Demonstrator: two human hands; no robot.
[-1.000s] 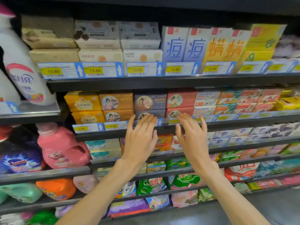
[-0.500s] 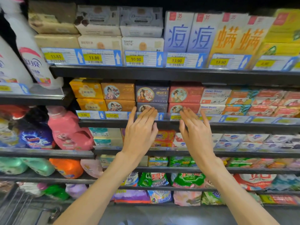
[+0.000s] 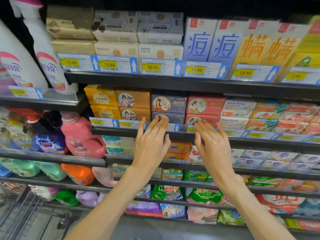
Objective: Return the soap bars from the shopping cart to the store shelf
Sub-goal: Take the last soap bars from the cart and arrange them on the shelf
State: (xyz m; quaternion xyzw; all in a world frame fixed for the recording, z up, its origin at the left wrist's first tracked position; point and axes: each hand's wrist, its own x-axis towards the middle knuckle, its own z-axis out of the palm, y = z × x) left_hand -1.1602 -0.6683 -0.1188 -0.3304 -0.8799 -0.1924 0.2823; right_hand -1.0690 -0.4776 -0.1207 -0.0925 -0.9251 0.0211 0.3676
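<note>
Both hands empty with fingers straight, left hand (image 3: 151, 144) touching the navy soap box (image 3: 168, 117), right hand (image 3: 213, 146) at the red soap box (image 3: 201, 120) on the shelf (image 3: 121, 131)

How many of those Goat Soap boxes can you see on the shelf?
2: one Goat Soap box stacked directly on the other, right of the red boxes. More may sit hidden behind.

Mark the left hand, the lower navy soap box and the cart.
left hand (image 3: 150, 149), head view, back of the hand
navy soap box (image 3: 174, 117), head view, front face right of the fingertips
cart (image 3: 19, 205), head view, wire wall
</note>
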